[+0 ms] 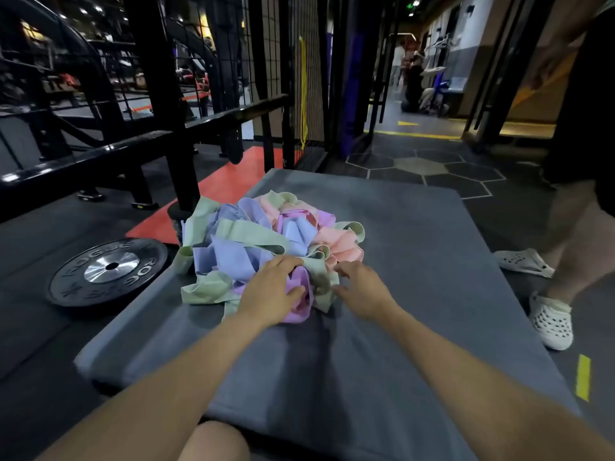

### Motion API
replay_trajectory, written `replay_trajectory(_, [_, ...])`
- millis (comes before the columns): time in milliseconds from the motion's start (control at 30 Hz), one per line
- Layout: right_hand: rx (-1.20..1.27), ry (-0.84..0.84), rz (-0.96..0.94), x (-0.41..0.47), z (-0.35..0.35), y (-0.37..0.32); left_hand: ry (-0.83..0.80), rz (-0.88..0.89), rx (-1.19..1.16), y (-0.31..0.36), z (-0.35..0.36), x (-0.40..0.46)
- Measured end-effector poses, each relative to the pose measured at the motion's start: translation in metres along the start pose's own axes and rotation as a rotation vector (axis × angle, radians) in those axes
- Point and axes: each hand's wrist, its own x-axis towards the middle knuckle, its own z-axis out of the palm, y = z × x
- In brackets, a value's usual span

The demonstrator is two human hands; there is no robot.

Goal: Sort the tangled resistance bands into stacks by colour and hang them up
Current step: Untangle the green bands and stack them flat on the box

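I am starting the sort, my left hand (271, 291) pinching a purple band (301, 299) at the near edge of the tangled pile (266, 241) on the grey mat (416, 261), my right hand (362, 287) hovering loose-fingered beside it, and next I judge I must tease that band free.

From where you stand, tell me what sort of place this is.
Most likely a gym: a black weight plate lies on the rubber floor, a black steel rack stands behind, and tangled resistance bands sit on a grey mat.
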Motion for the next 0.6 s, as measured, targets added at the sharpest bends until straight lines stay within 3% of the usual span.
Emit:
replay_trajectory(367, [0.052,0.026,0.123,0.028,0.026,0.001,-0.008,0.001,0.042,-0.024,0.018,0.018])
replay_trajectory(600, [0.065,0.116,0.119,0.023,-0.007,-0.004,0.007,-0.017,0.016,-0.018,0.013,0.02])
